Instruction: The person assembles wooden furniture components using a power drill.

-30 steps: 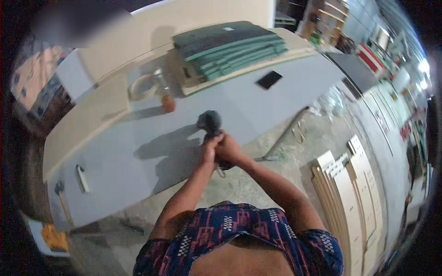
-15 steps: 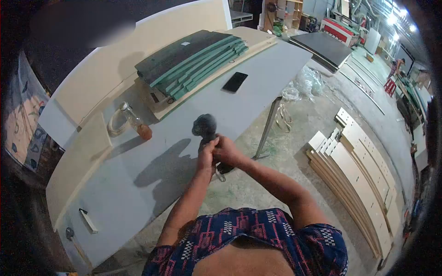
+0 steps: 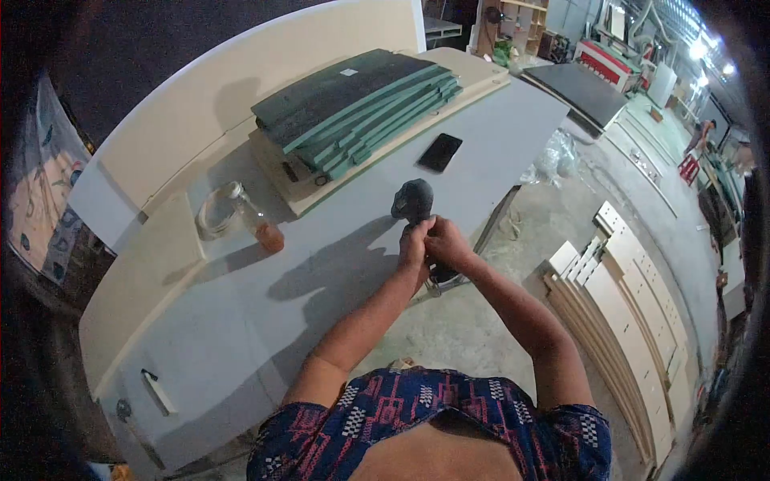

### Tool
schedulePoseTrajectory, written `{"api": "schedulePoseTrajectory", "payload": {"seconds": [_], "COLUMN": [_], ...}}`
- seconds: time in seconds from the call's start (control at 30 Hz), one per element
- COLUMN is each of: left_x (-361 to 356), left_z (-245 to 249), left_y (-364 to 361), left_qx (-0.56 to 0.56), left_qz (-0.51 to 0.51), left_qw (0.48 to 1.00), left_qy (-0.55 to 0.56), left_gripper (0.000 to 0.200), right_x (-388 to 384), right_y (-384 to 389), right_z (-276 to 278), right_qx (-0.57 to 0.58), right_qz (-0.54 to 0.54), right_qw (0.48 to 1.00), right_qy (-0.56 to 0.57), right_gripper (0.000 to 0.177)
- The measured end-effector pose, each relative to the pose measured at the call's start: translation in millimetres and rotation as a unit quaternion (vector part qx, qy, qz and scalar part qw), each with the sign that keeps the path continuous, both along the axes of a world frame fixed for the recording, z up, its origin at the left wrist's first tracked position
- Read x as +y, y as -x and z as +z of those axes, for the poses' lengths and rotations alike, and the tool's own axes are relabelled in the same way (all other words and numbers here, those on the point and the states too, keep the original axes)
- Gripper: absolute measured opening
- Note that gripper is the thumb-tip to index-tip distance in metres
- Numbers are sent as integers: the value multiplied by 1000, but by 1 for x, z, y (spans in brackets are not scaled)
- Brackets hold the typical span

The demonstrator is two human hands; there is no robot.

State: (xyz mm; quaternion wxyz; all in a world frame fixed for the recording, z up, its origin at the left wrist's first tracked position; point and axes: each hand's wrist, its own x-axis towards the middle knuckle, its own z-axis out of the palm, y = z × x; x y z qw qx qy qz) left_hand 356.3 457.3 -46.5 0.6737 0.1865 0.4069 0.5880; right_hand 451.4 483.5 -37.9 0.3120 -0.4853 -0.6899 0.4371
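Both of my hands are closed together around the handle of a dark power tool [image 3: 414, 200], which looks like a cordless drill. My left hand [image 3: 414, 243] wraps it from the left, and my right hand [image 3: 447, 243] from the right. The tool's rounded top points away from me over the grey table [image 3: 337, 297]; its base with a metal clip hangs below my hands at the table's edge. A black phone [image 3: 440, 152] lies beyond the tool. Farther left are a stack of dark green curved pieces [image 3: 345, 112] and a bottle with orange-brown contents [image 3: 268, 234].
Curved cream panels [image 3: 634, 321] are stacked on the floor at the right. A large pale board [image 3: 305, 48] stands behind the table. A coil [image 3: 210, 215] and a small tool [image 3: 159, 393] lie on the left. Another person [image 3: 703, 135] bends far off at the right.
In the view, my hands and the tool have shifted right and slightly up. The table and the things on it also appear farther right. My grip on the tool remains closed.
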Motion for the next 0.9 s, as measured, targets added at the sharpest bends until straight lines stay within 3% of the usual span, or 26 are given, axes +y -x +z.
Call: {"api": "schedulePoseTrajectory", "payload": {"seconds": [0.1, 0.17, 0.27, 0.43, 0.57, 0.7, 0.8, 0.9], "left_x": [5, 7, 16, 16, 21, 40, 31, 40], "left_z": [-17, -19, -14, 9, 6, -8, 26, -3], "left_y": [11, 15, 18, 23, 30, 32, 17, 7], "left_qx": [-9, -20, 24, 14, -9, 14, 61, 69], "left_qz": [25, 10, 34, -17, -49, -76, -143, -172], "left_qw": [1000, 999, 999, 1000, 999, 997, 988, 982], "left_qy": [-8, -31, -25, -10, 14, 20, -9, -35], "left_gripper": [37, 34, 35, 40, 39, 36, 42, 42], "right_x": [11, 9, 14, 24, 23, 29, 29, 15], "right_y": [11, 12, 15, 19, 28, 24, 11, -7], "right_z": [-24, -22, -18, -17, -6, -2, -11, -4], "right_qx": [-34, -4, 3, 8, -100, -52, -12, -3], "right_qz": [6, 4, 6, 11, -30, -58, -74, -134], "right_qw": [999, 1000, 1000, 1000, 994, 997, 997, 991], "right_qy": [-40, 6, 8, 13, 2, 24, 16, -20], "right_gripper": [35, 35, 36, 42, 40, 34, 36, 42]}}
